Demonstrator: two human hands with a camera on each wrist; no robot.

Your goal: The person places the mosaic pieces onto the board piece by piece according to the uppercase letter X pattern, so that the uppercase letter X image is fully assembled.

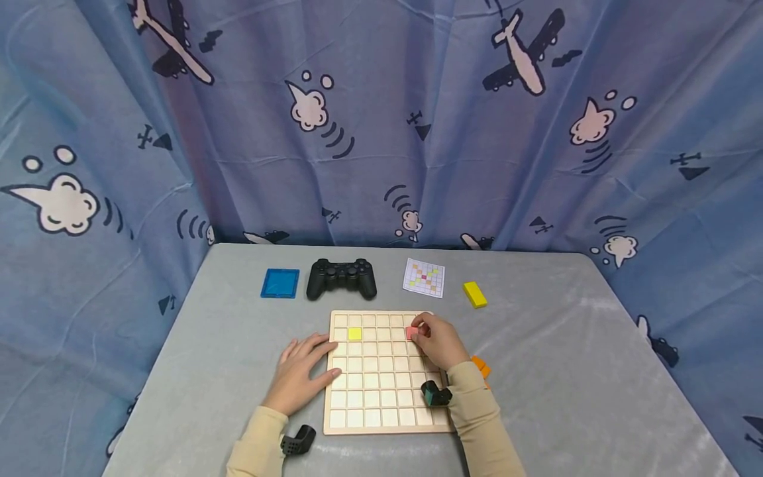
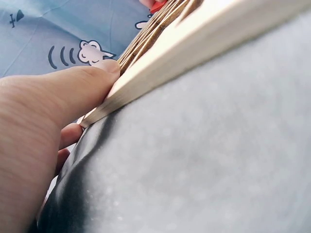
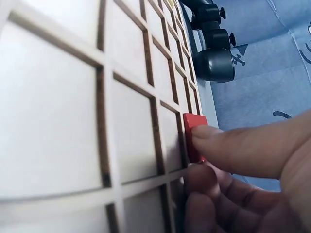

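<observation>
Stretching over the near part of a grey desk (image 1: 596,371), two beige sleeves (image 1: 485,430) are leading to a pair of bare hands, and a black wrist camera (image 1: 298,440) is showing beside each cuff. The left hand (image 1: 302,372) is lying loosely spread, its fingers fairly straight and holding nothing up, while its thumb and fingertips are touching the left edge of a wooden grid board (image 1: 372,399). The board is resting flat on the desk. Just right of it, some orange pieces (image 1: 480,364) are lying partly hidden behind the right forearm.

Farther over the board, the right hand (image 1: 441,339) is curling its thumb and fingers in and pinching a small red square tile (image 1: 411,333). That tile is sitting at the second row from the far edge, toward the right side; whether it is lying fully down in its cell is not showing clearly. A yellow square tile (image 1: 355,334) is filling a cell in the same row, toward the left.

Beyond the board, a yellow rectangular block (image 1: 475,295), a blue square tray (image 1: 280,283), a black game controller (image 1: 342,278) and a colour-printed grid card (image 1: 424,277) are lying well apart from the hands. Behind everything, a blue airplane-print curtain (image 1: 381,132) is hanging.
</observation>
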